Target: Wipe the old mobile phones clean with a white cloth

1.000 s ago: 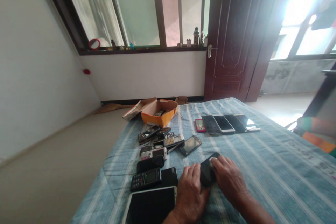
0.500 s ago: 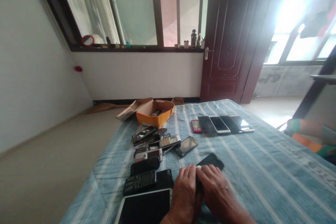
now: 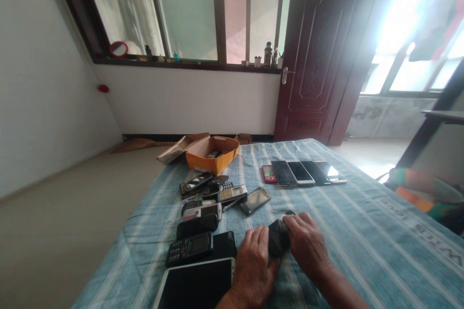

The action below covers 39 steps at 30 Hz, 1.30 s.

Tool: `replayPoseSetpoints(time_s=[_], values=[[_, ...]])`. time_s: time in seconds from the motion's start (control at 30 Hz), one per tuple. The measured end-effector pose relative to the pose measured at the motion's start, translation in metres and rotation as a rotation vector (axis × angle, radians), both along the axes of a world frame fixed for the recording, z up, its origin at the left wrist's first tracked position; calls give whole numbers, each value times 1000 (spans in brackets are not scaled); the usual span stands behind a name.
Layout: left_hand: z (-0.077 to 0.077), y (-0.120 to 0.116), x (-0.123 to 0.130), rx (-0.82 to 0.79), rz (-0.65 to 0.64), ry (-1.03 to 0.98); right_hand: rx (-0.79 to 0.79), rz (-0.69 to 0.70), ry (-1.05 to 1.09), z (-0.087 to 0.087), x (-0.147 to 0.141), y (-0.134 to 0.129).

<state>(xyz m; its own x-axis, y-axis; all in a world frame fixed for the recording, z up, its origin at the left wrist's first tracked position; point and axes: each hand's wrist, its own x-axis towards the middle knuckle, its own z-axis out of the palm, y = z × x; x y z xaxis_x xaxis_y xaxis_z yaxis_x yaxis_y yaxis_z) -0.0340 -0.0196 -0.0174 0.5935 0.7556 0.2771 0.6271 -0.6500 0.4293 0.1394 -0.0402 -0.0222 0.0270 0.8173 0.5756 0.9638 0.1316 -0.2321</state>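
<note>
My left hand [image 3: 253, 260] is closed around the edge of a dark mobile phone [image 3: 278, 240], held tilted low over the striped bedsheet. At the phone's upper right edge, the curled fingers of my right hand [image 3: 309, 244] press a small whitish wad [image 3: 283, 222], which looks like cloth or tissue and is mostly covered by the fingers. Just behind the hands, a second dark phone [image 3: 290, 213] lies on the sheet, largely hidden. Left of my left hand are a large white-framed phone or tablet [image 3: 197, 284] and a black keypad phone [image 3: 190, 248].
Several old phones [image 3: 203, 212] lie heaped at the left, with a touchscreen phone [image 3: 255, 201] beside them. Behind stands an open orange box [image 3: 213, 157]. A red phone [image 3: 268, 174] and a row of smartphones [image 3: 300, 173] lie farther back on the striped sheet [image 3: 355, 241].
My hands have moved apart, the right one shifting right and slightly up. The held phone now shows between them, covering most of the phone behind. The camera view has shifted slightly.
</note>
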Motion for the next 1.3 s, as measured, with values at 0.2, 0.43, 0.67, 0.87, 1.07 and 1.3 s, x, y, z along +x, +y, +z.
replayPoseSetpoints(time_s=[0.2, 0.43, 0.67, 0.87, 1.07, 1.3], values=[[2, -2, 2, -6, 35, -3, -5, 13, -11, 2, -1, -2], [-2, 1, 0, 48, 15, -31, -31, 70, -10, -1, -9, 2], [10, -4, 3, -26, 28, -14, -70, 103, -28, 2, -19, 16], [9, -4, 3, -50, 65, 20, -111, -40, -94, 5, -3, 39], [5, -3, 3, -35, 56, 5, -83, -180, -117, 1, 15, 40], [2, -3, 4, -42, 54, 17, -58, -147, -148, 0, 10, 31]])
